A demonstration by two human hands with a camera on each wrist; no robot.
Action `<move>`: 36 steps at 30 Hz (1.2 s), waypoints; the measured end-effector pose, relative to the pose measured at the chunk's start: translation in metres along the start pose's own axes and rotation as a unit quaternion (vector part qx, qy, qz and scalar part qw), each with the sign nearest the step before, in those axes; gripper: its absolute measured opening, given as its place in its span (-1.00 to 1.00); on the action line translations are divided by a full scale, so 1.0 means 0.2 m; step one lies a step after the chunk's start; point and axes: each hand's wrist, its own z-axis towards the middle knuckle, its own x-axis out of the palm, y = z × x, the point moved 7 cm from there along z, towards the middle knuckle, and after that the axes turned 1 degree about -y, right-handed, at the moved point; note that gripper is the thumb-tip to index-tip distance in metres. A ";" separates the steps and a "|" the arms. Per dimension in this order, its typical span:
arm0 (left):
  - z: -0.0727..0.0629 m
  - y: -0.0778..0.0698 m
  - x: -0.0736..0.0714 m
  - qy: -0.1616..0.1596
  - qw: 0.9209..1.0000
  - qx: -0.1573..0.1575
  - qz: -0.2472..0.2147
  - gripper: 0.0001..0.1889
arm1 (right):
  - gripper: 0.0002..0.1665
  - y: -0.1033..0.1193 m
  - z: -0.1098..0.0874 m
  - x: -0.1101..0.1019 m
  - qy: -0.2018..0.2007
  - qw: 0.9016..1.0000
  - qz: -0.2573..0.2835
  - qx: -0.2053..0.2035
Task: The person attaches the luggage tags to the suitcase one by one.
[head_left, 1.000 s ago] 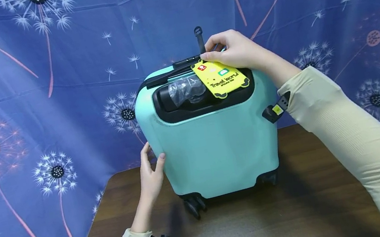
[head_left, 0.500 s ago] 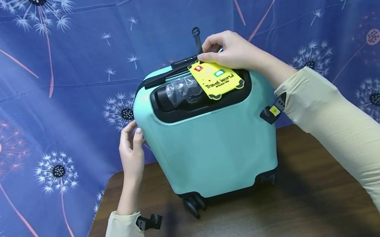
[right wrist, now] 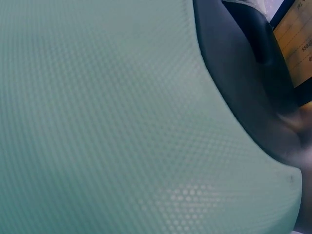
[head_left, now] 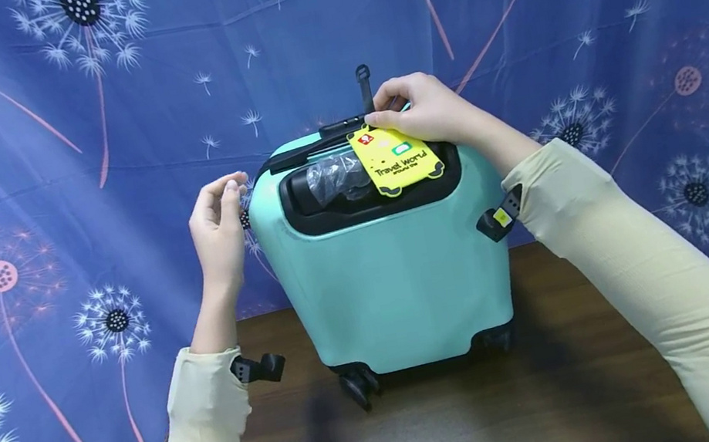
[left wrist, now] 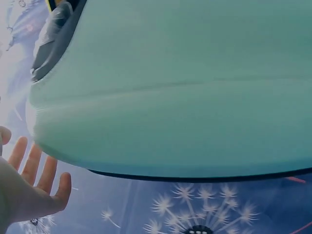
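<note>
Left hand [head_left: 216, 236] rose beside the case [head_left: 395, 292], fingers spread; right hand [head_left: 428, 111] pinches the tag [head_left: 398, 160], likely light, bendy: hold its top.

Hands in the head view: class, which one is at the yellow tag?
The right hand: it is at the top edge of the tag. The left hand is away from it, beside an upper corner of the suitcase.

Is backed by a blue cloth [head_left: 302, 34] printed with white and pink dandelions [head_left: 116, 321], creased along straight folds. Catches pale streaks of light at left, darkens toward the right edge. Below, has a dark brown wood-grain tabletop [head_left: 426, 436], softly shining near the middle.
</note>
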 end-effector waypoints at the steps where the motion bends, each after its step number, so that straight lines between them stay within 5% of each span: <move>1: 0.02 -0.02 0.01 0.000 1.000 0.002 0.001 -0.72 | -0.61 0.00 0.00 0.00 -0.001 1.000 0.001 -0.002; 9: 0.17 -0.08 0.14 0.057 0.997 -0.028 0.051 -0.69 | -0.65 0.00 -0.01 0.02 -0.005 1.000 0.008 -0.001; 20: 0.32 -0.13 0.31 0.144 0.974 -0.050 0.166 -0.66 | -0.70 0.03 -0.02 0.05 0.004 1.000 0.008 0.000; 28: 0.38 -0.12 0.57 0.242 0.936 -0.023 0.255 -0.74 | -0.73 0.00 -0.04 0.01 0.014 1.000 0.001 -0.011; 32: 0.39 -0.09 0.62 0.290 0.915 -0.040 0.278 -0.68 | -0.71 0.00 -0.03 0.02 0.019 1.000 0.006 -0.012; 36: 0.39 -0.08 0.63 0.352 0.882 -0.082 0.304 -0.59 | -0.70 0.00 -0.02 0.03 0.021 1.000 0.015 -0.003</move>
